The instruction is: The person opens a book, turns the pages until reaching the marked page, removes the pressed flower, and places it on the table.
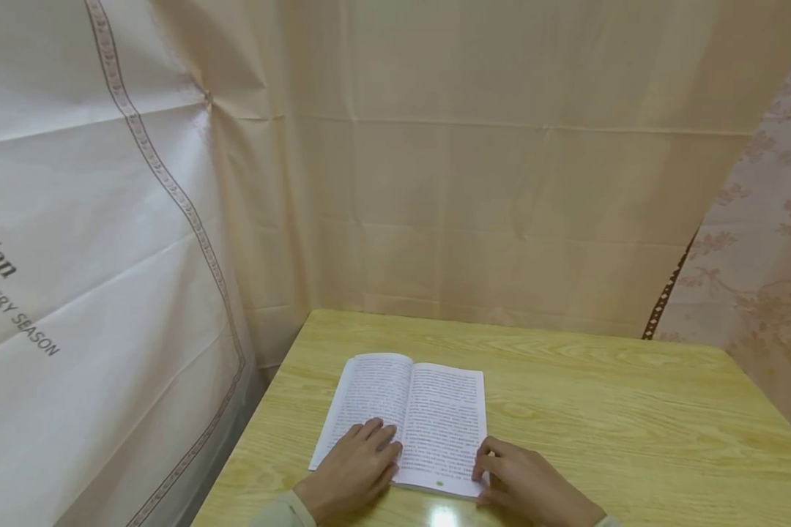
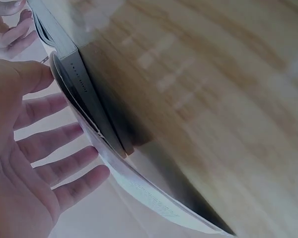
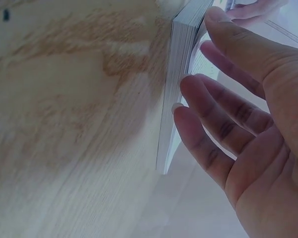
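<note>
An open book (image 1: 443,417) with printed text lies flat on the wooden table, its spine pointing away from me. My left hand (image 1: 359,465) rests on the lower part of the left page, fingers extended over the paper. In the left wrist view, the thumb touches the book's lower edge and the left pages (image 2: 139,191) bow away from the table. At the lower right corner is my right hand (image 1: 527,479), its fingers loosely bent. The right wrist view has the thumb and fingertips against the thick page block (image 3: 176,84), with a gap between thumb and fingers.
The yellow wood-grain table (image 1: 606,410) extends to the right of the book. A beige cloth (image 1: 501,183) hangs behind it. A white printed cloth (image 1: 92,293) hangs at the left, and a floral cloth (image 1: 764,241) at the right.
</note>
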`<state>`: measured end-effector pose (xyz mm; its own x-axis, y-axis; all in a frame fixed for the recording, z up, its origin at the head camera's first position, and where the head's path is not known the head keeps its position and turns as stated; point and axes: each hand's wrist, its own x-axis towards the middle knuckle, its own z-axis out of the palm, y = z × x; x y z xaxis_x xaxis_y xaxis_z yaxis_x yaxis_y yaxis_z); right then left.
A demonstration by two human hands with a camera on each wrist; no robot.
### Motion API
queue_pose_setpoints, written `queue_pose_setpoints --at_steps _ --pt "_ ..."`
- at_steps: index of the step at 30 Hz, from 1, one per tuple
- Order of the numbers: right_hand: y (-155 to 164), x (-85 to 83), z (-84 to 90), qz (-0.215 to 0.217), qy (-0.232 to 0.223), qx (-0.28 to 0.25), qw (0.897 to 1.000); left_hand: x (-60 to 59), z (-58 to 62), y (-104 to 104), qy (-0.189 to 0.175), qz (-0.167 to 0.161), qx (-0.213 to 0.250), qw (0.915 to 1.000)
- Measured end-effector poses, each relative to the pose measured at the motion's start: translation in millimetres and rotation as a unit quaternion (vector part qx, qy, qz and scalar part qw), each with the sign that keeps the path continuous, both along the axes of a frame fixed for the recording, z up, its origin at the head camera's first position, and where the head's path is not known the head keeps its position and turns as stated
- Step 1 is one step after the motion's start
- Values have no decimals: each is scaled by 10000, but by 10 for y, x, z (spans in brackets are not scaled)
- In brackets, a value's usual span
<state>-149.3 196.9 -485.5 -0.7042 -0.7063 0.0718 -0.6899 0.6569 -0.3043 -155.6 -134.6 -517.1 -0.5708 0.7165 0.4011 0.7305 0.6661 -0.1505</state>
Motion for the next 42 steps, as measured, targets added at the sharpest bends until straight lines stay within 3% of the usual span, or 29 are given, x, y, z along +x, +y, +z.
queue_pose_setpoints --at_steps 3,10,14,19,24,30,34,39,42 --pt "6 3 12 -9 -39 -10 10000 -5 8 5 -63 -22 -20 10000" --pt "60 -15 -1 710 789 -428 9934 -20 3 9 -296 14 -76 9995" --pt "53 -8 9 613 764 -314 9947 -21 0 14 -398 10 -58 9992" --pt "50 3 13 478 709 -529 9949 -19 18 43 -459 87 -75 9989" --pt "49 20 43 92 110 -798 9967 -2 27 91 -511 133 -37 9986" --pt "42 44 70 -160 -142 -1194 9926 4 8 146 -158 223 66 9996" --pt "18 49 58 -77 242 -1485 9886 3 2 173 -88 308 62 9995" --pt "-25 49 35 162 1083 -1851 9766 0 13 192 -155 409 -2 9990" --pt "-36 51 37 103 1282 -2017 9710 -6 25 190 -134 407 -52 9991"
